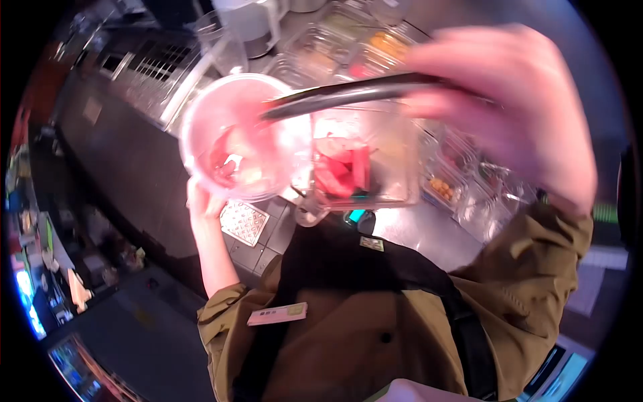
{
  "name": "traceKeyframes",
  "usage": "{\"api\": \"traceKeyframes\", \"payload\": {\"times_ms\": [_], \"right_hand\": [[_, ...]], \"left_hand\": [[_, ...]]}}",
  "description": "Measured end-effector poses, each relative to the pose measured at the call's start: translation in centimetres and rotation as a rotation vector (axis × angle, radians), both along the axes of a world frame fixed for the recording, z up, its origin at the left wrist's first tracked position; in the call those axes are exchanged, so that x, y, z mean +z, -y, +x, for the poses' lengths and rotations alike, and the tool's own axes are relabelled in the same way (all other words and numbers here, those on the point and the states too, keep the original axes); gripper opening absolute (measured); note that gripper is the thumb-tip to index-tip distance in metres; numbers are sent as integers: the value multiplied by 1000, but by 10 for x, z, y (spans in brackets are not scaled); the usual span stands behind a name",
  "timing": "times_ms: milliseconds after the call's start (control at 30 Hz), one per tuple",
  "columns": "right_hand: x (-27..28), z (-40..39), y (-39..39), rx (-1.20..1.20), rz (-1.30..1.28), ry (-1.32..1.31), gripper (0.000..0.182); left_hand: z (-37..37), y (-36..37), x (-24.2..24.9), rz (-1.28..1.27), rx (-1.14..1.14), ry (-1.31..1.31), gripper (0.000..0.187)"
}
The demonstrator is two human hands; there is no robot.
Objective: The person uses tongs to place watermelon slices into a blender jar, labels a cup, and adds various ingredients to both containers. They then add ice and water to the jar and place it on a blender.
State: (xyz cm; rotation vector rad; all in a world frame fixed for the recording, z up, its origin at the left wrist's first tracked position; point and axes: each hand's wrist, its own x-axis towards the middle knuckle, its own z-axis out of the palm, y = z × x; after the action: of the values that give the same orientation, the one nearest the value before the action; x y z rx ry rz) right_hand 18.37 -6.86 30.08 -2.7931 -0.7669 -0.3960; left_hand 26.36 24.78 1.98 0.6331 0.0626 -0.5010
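Observation:
My left hand point(204, 202) is closed on a round translucent plastic tub point(189, 144), gripping it from its lower left side. Pinkish-red pieces, blurred by glare, lie in the tub. In my right hand point(502, 94), smeared by motion, is a pair of dark tongs point(348, 92). Their tip reaches over the tub's opening, with a reddish blur by it; whether they grip a piece cannot be made out. Just right of the tub, a clear rectangular container point(395, 157) holds red, fruit-like chunks point(341, 174).
Several clear containers point(321, 43) stand behind, one with yellow pieces point(388, 43). More line the right, including one with small orange-yellow pieces point(442, 189). A tall clear jug point(224, 47) stands back left. A patterned card point(244, 222) lies below the tub.

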Motion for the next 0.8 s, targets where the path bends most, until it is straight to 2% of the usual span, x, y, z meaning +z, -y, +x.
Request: {"api": "traceKeyframes", "payload": {"times_ms": [33,67,100,133,167,200,233,267,367,400,433,533,667,733,800], "right_hand": [[-8,10,-11,78,-56,45,31],[-1,5,-19,174,-201,77,33],[30,4,-24,19,-251,-274,26],[40,-3,-14,-62,-154,-404,27],[50,-9,-4,-152,-52,-520,29],[28,-17,19,-157,155,-400,38],[10,-26,36,-148,356,-269,47],[3,-36,46,-193,440,-300,48],[-16,-85,52,-273,684,-366,54],[-20,-96,58,-272,734,-371,57],[-33,-109,64,-150,1021,-446,51],[-50,-173,85,-167,1341,-544,43],[-102,-254,131,-391,1465,-628,32],[-156,-280,150,-527,1469,-530,34],[-201,-305,162,-601,1539,-615,28]], "left_hand": [[-4,3,7,-83,53,-31,33],[-9,-4,10,-62,87,-27,33],[-14,-11,14,-40,120,-24,34],[-4,-28,11,-330,73,-144,36],[-3,-42,15,-209,86,-43,37],[-9,-48,23,-92,112,66,38],[-18,-48,37,-165,14,131,39],[-22,-45,54,-235,-83,200,40],[-65,-23,95,-206,227,290,38],[-78,-10,94,-165,241,295,39],[-92,4,91,-127,246,296,39],[-142,61,55,30,107,201,41],[-214,162,-15,202,-222,-56,43],[-244,220,-48,266,-396,-171,44],[-271,265,-71,379,-558,-227,45]]}}
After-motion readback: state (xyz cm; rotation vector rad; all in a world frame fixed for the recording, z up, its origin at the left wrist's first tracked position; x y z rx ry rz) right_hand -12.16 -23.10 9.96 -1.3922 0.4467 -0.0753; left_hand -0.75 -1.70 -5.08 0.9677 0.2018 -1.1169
